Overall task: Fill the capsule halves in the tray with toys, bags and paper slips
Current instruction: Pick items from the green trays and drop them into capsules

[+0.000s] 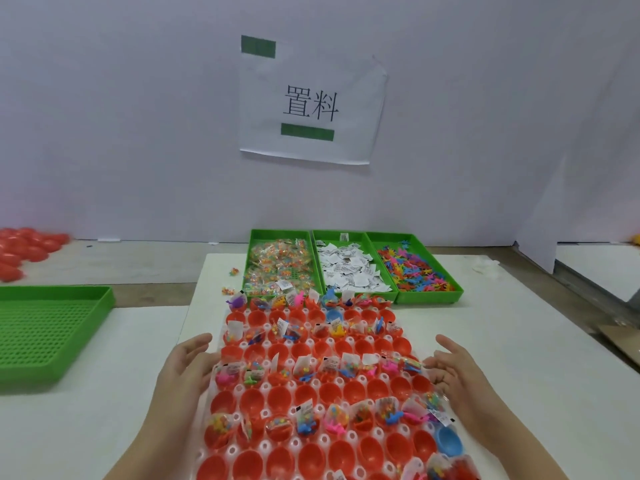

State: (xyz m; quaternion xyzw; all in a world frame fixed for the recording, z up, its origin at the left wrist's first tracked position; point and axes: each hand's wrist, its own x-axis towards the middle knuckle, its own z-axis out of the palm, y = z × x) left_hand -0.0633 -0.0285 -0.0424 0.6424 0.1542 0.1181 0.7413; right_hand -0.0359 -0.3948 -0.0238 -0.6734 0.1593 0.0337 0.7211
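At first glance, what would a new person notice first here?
The white tray of red capsule halves lies in the centre, alternate rows filled, with the left hand and right hand at its sides. Behind it, green bins hold bags, paper slips and toys; a paper sign hangs on the wall.

We've got the capsule tray (265, 445) dead ahead on the table (519, 341), left hand (183, 362) at its left edge, right hand (453, 368) at its right. Just behind sit three bins abreast: bags bin (250, 251) left, slips bin (329, 233) middle, toys bin (429, 296) right. A spare bin (104, 306) lies well left.
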